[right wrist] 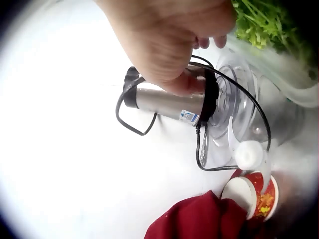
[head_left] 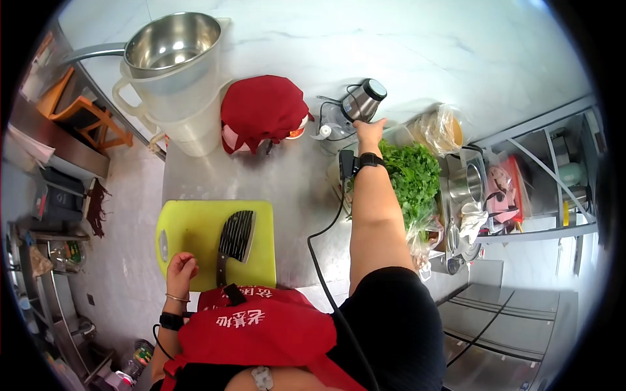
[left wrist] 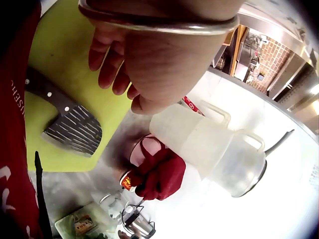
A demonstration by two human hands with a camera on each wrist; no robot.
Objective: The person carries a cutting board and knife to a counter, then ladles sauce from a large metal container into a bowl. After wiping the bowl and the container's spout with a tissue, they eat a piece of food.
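At the back of the steel table, my right hand (head_left: 370,133) grips the silver-and-black motor unit (right wrist: 167,105) of an electric food chopper. Its thumb presses on the near side in the right wrist view, and most of the fingers are hidden behind. The unit lies tilted by a clear plastic bowl (right wrist: 232,107), its black cord (right wrist: 263,117) looped around. A white-hubbed chopper blade (right wrist: 249,155) is beside the bowl. My left hand (head_left: 181,268) hovers over the left part of a green cutting board (head_left: 189,225), fingers loosely curled and holding nothing. A cleaver (head_left: 237,236) lies on the board.
Leafy green herbs (head_left: 414,176) fill a container right of my right arm. A red cloth (head_left: 264,107) covers something beside a red-patterned paper cup (right wrist: 264,199). Stacked plastic pitchers (head_left: 189,114) with a steel pot (head_left: 173,42) stand back left. A metal rack (head_left: 548,176) is at right.
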